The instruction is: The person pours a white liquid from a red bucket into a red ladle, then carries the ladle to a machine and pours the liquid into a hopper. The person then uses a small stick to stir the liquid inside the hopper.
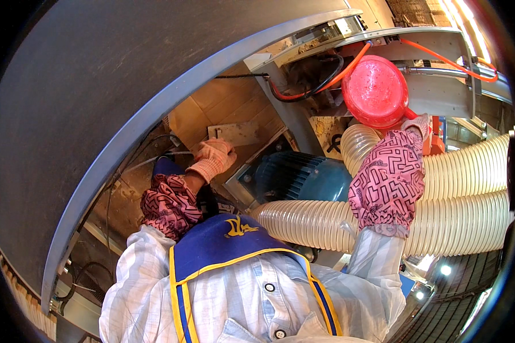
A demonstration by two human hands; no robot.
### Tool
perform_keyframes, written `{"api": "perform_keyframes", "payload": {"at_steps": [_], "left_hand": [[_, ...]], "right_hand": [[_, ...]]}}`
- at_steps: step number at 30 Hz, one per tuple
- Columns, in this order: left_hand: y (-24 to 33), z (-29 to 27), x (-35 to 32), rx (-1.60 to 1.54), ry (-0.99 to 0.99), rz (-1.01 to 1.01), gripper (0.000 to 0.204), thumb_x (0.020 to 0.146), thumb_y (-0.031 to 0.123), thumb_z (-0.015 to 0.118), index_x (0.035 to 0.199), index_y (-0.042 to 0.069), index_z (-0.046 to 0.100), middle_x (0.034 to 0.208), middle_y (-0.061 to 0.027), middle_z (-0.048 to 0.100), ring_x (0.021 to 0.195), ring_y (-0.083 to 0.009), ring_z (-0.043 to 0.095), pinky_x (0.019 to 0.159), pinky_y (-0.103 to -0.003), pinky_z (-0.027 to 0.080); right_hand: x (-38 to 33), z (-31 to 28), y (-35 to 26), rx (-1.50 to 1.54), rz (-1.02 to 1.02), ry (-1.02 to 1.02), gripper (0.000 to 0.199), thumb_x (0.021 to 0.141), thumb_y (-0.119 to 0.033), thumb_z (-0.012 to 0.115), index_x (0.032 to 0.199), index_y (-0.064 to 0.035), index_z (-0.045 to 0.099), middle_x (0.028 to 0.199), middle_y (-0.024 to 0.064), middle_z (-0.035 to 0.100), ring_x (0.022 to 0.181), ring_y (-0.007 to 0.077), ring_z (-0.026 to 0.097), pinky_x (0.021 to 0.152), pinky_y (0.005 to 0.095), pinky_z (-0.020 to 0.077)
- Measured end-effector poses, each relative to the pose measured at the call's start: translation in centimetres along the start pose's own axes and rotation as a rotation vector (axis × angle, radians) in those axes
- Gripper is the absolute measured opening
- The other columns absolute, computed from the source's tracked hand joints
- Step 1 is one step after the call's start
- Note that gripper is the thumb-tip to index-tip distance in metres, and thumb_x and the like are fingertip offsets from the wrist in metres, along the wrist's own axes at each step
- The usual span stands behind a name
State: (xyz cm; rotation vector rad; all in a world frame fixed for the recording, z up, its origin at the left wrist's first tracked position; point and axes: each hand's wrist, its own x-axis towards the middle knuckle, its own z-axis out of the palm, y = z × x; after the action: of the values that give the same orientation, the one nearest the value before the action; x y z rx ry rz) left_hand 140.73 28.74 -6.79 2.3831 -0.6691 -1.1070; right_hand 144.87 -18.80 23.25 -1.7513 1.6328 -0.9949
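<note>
We found the person bent over the inside of a machine, both arms reaching upward in the frame from the lower edge. The left hand [213, 155], in an orange knitted work glove, lay at centre-left with its fingers spread flat against a pale rectangular wooden board [237, 132]; it pressed or steadied the board and gripped nothing. The right hand [416, 124], in a like glove, stood at upper right with its fingers wrapped around the handle of a red round plastic scoop [375, 90], which was raised with its underside toward the camera, just below the grey metal machine housing [435, 86]. Whether the scoop held anything we could not tell.

Both forearms wore pink patterned sleeve covers [388, 182]. Between the hands sat a blue ribbed electric motor [300, 177], and below and right of it ran two cream corrugated flexible hoses [463, 194]. An orange tube [349, 67] and black cables looped under the housing at upper centre. A broad dark curved panel [97, 86] filled the upper left.

In our judgement the work was partway: the scoop was lifted to the opening near the housing, but nothing showed that it had been emptied or filled, and the board remained under the left hand.
</note>
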Motion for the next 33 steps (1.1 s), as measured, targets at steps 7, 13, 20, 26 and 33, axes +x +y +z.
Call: {"api": "perform_keyframes", "payload": {"at_steps": [7, 13, 20, 26, 33], "left_hand": [[-0.1, 0.7, 0.4, -0.026, 0.04, 0.03, 0.037, 0.089, 0.043, 0.051, 0.111, 0.02, 0.07, 0.118, -0.0073, 0.063, 0.116, -0.0294, 0.055, 0.099, -0.048, 0.042], [0.0, 0.8, 0.6, -0.026, 0.063, 0.048, 0.036, 0.088, 0.043, 0.052, 0.109, 0.02, 0.071, 0.117, -0.007, 0.065, 0.116, -0.0282, 0.056, 0.098, -0.047, 0.043], [-1.1, 0.8, -0.2, -0.005, 0.025, -0.004, 0.037, 0.089, 0.042, 0.051, 0.111, 0.02, 0.07, 0.119, -0.0072, 0.065, 0.116, -0.0285, 0.056, 0.098, -0.047, 0.045], [0.5, 0.2, 1.2, -0.022, 0.012, 0.073, 0.037, 0.091, 0.042, 0.05, 0.115, 0.02, 0.069, 0.126, -0.0063, 0.062, 0.12, -0.0287, 0.054, 0.098, -0.049, 0.046], [-0.6, 0.5, 0.2, -0.017, -0.03, -0.056, 0.038, 0.092, 0.042, 0.049, 0.117, 0.021, 0.067, 0.129, -0.0059, 0.059, 0.123, -0.0297, 0.052, 0.1, -0.053, 0.044]], "right_hand": [[4.3, -0.5, 1.0, -0.481, -0.256, 0.051, 0.032, 0.086, -0.03, 0.063, 0.101, -0.0025, 0.057, 0.095, 0.0147, 0.062, 0.08, 0.0249, 0.057, 0.074, 0.0393, 0.0479], [3.0, -1.2, -0.1, -0.71, -0.248, 0.018, 0.054, 0.082, -0.021, 0.072, 0.128, -0.0088, 0.047, 0.115, 0.0161, 0.063, 0.1, 0.0287, 0.063, 0.086, 0.0406, 0.0517], [-0.1, 1.0, 1.4, -0.94, -0.459, 0.025, 0.04, 0.082, -0.028, 0.07, 0.111, -0.0042, 0.057, 0.103, 0.0152, 0.064, 0.089, 0.0253, 0.062, 0.079, 0.0379, 0.051], [18.1, -0.9, 3.7, -0.203, -0.349, 0.064, 0.045, 0.091, -0.039, 0.055, 0.114, 0.0, 0.054, 0.108, 0.0161, 0.06, 0.093, 0.0254, 0.058, 0.084, 0.0422, 0.046], [1.1, 1.6, 1.4, -0.121, -0.084, -0.006, 0.04, 0.091, -0.035, 0.056, 0.109, -0.0002, 0.056, 0.103, 0.0156, 0.062, 0.087, 0.0256, 0.058, 0.083, 0.0408, 0.0467]]}}
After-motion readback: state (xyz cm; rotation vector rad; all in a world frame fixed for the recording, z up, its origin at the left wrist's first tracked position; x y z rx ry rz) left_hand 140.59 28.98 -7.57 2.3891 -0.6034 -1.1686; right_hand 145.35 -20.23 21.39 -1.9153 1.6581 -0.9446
